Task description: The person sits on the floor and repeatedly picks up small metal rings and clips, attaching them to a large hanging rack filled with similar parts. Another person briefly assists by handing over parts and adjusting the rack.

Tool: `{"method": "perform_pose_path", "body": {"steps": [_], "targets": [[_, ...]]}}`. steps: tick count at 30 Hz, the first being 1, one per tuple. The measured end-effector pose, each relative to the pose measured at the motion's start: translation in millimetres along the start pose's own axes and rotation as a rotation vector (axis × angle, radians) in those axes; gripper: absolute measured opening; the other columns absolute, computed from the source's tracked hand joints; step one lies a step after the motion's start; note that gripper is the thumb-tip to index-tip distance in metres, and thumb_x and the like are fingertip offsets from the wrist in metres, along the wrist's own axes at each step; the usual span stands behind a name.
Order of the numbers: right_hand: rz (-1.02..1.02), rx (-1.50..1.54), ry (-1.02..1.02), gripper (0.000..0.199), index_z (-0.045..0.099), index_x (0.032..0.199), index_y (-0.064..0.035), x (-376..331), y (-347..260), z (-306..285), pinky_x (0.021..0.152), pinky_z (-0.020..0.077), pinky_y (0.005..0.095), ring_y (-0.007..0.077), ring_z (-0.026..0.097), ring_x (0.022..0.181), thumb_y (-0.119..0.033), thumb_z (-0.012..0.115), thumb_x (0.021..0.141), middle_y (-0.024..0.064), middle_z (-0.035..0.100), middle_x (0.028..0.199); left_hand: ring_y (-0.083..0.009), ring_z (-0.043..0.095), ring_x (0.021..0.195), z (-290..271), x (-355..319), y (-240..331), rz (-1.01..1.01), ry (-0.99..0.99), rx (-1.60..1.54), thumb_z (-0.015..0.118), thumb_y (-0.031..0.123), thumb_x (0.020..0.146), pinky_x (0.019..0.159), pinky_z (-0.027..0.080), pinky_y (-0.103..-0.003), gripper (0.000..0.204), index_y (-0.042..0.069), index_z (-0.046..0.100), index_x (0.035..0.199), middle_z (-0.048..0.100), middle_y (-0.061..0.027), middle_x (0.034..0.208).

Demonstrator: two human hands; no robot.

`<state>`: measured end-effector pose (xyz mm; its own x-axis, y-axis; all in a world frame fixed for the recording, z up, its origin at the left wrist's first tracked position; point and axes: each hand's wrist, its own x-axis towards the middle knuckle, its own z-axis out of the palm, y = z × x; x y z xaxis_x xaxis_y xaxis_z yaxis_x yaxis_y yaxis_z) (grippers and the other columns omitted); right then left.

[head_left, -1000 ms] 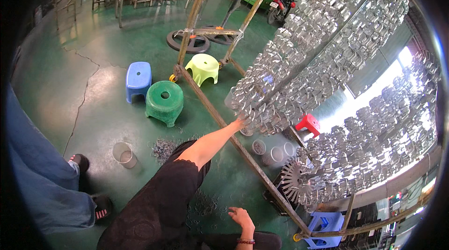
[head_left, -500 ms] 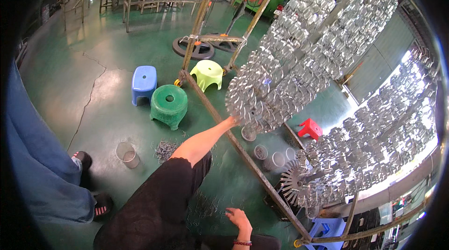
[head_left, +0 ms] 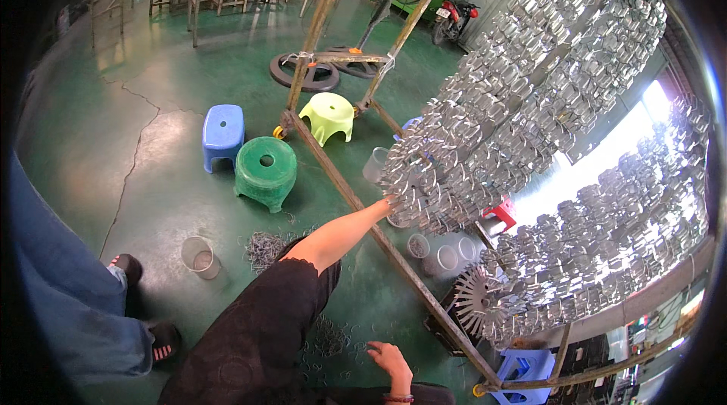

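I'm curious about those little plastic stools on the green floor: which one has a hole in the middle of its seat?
The round dark green stool, nearest the person. The rectangular blue stool beside it and the yellow-green stool behind it show no such central hole.

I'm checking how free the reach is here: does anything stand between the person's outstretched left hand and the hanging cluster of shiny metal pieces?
Nothing visible does. The left hand is already at the lower end of the metal pieces, fingertips among them. The rusty frame bar passes beneath the forearm, not across it. The right hand is low, near loose clips on the floor.
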<state>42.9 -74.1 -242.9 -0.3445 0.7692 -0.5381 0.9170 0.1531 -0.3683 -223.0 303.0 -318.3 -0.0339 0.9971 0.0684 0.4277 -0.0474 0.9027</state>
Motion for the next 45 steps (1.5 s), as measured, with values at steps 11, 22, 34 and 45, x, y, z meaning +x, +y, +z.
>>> {"method": "perform_pose_path", "body": {"steps": [11,22,34,45], "targets": [[-0.059,-0.057,0.013,0.035,0.060,0.118,-0.0134,-9.0,8.8,3.4,0.084,0.0475,0.0454,0.0373,0.059,0.097,-0.026,0.059,0.085,0.0199,0.063,0.102,-0.0290,0.058,0.107,0.5,-11.5,-10.9,-0.017,0.073,-0.003,0.058,0.034,0.086,0.092,0.046,-0.035,0.039,0.020,0.056,0.123,0.059,-0.0133,0.118],[-0.170,-0.027,0.068,0.035,0.061,0.115,-0.0093,-18.7,-32.9,-9.8,0.082,0.0469,0.0428,0.0377,0.059,0.094,-0.023,0.060,0.083,0.0202,0.064,0.098,-0.0287,0.057,0.108,0.7,1.5,-2.3,0.149,0.271,-0.056,0.058,0.033,0.086,0.092,0.046,-0.035,0.039,0.019,0.055,0.123,0.058,-0.0133,0.119],[-0.171,-0.087,0.093,0.035,0.060,0.116,-0.0083,-59.8,-25.8,-36.0,0.083,0.0464,0.0434,0.0382,0.058,0.095,-0.023,0.058,0.085,0.0210,0.063,0.100,-0.0284,0.056,0.109,-57.1,13.8,3.6,0.044,0.033,-0.039,0.057,0.032,0.087,0.093,0.045,-0.036,0.039,0.018,0.054,0.123,0.057,-0.0133,0.120],[-0.066,-0.057,0.392,0.027,0.062,0.109,-0.0037,-120.9,49.0,-68.2,0.075,0.0492,0.0421,0.0388,0.062,0.085,-0.016,0.057,0.086,0.0236,0.064,0.092,-0.0281,0.055,0.110,-21.0,-7.3,-10.1,0.055,0.055,-0.021,0.057,0.031,0.087,0.094,0.045,-0.037,0.040,0.017,0.054,0.124,0.057,-0.0132,0.120]]}}
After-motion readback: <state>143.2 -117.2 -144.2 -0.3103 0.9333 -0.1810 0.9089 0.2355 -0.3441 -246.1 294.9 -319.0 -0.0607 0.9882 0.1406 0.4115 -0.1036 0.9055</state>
